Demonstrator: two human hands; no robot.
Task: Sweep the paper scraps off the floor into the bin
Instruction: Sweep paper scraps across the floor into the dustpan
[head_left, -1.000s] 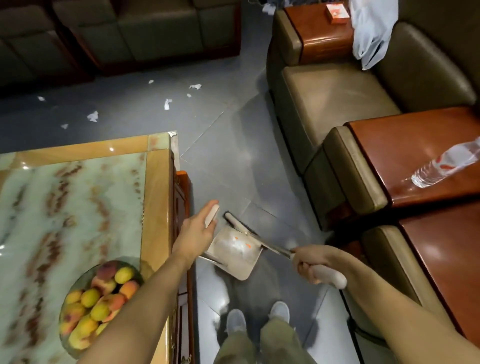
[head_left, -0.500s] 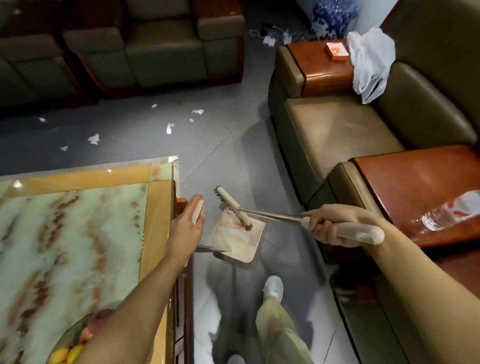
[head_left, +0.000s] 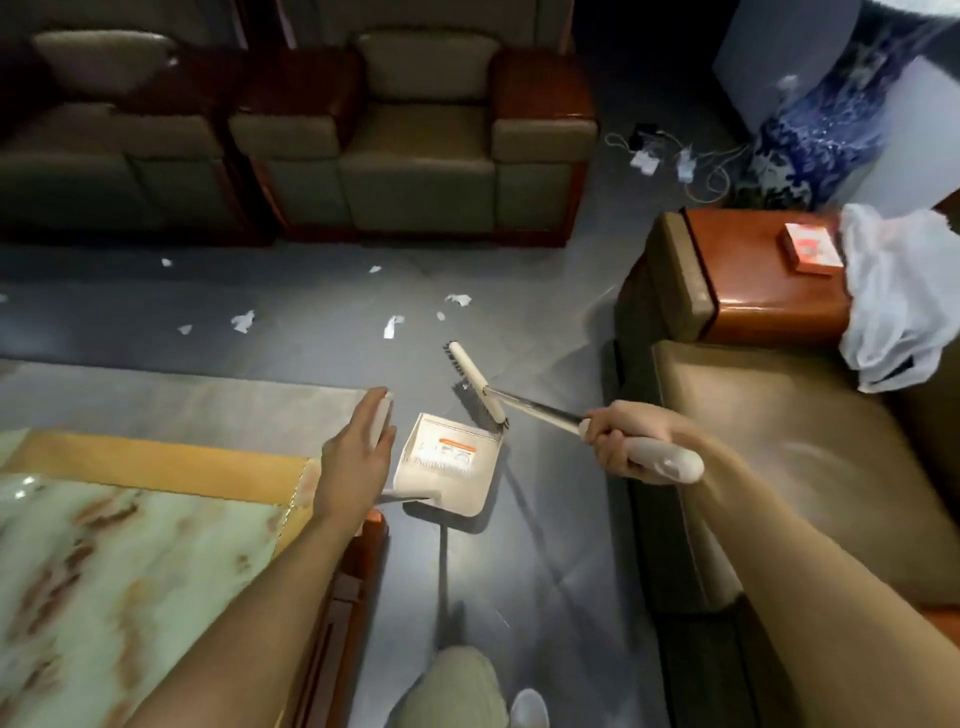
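Note:
My left hand (head_left: 356, 457) grips the white handle of a beige dustpan (head_left: 449, 465), held above the grey floor beside the table corner. My right hand (head_left: 623, 436) is closed around the white grip of a hand broom (head_left: 478, 382), whose metal shaft points left and away, with the bristle head just past the dustpan's far edge. Several white paper scraps (head_left: 393, 326) lie scattered on the floor ahead, among them the paper scraps (head_left: 243, 321) to the left and the paper scraps (head_left: 459, 299) near the middle. No bin is in view.
A marble-topped table (head_left: 156, 467) with a wooden rim fills the lower left. Olive armchairs (head_left: 415, 156) line the far side; another sofa (head_left: 779, 467) and red wooden side tables (head_left: 763, 275) stand on the right. A blue vase (head_left: 826, 135) and cables (head_left: 675, 161) sit in the far corner.
I have stepped forward and my view has lifted toward the scraps. Both hands carried the dustpan and broom forward; the broom head now reaches past the pan's far edge.

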